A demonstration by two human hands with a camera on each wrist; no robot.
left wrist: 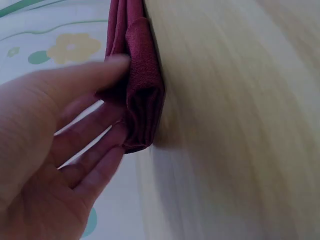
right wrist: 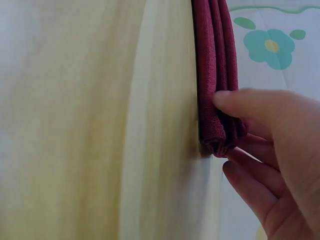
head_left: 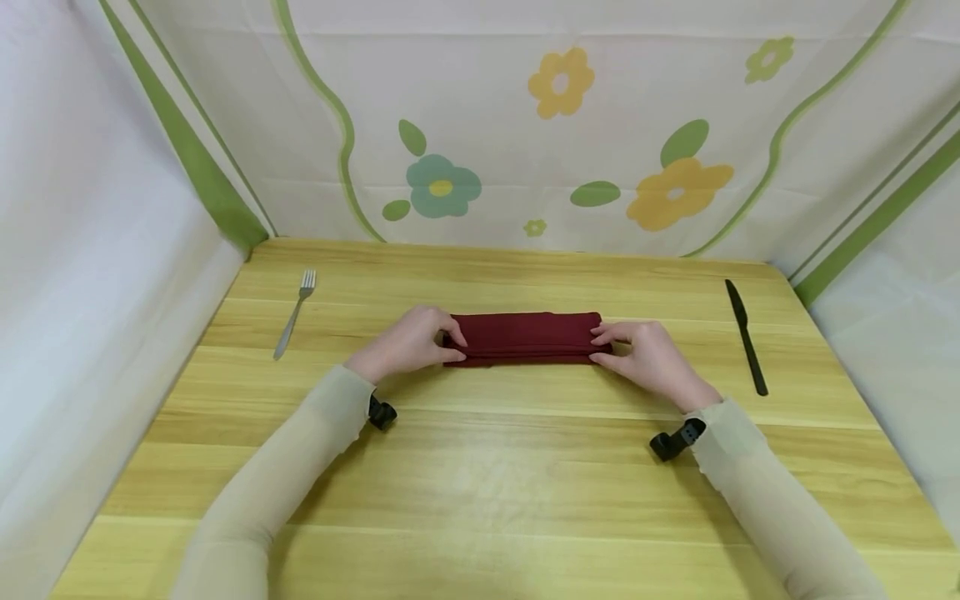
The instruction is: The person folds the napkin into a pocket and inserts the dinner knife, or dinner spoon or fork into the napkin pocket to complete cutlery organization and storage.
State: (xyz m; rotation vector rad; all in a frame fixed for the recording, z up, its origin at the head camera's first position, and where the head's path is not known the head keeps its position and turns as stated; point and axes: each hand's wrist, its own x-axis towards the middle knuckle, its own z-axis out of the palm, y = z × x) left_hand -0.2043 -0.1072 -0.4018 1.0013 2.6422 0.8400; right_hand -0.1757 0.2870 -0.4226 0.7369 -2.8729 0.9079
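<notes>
A dark red cloth [head_left: 525,333], folded into a long narrow strip of several layers, lies crosswise on the wooden table. My left hand [head_left: 420,340] pinches its left end, thumb at the near edge and fingers over the top and end. The layered folds of the cloth [left wrist: 142,75] show at that end in the left wrist view. At the opposite end my right hand [head_left: 647,357] pinches the strip between thumb and fingers. In the right wrist view the thumb presses on the stacked folds of the cloth [right wrist: 210,70].
A silver fork [head_left: 296,312] lies on the table [head_left: 480,483] to the left. To the right is a black knife [head_left: 746,336]. Behind the table's far edge hangs a white curtain [head_left: 495,92] with printed flowers.
</notes>
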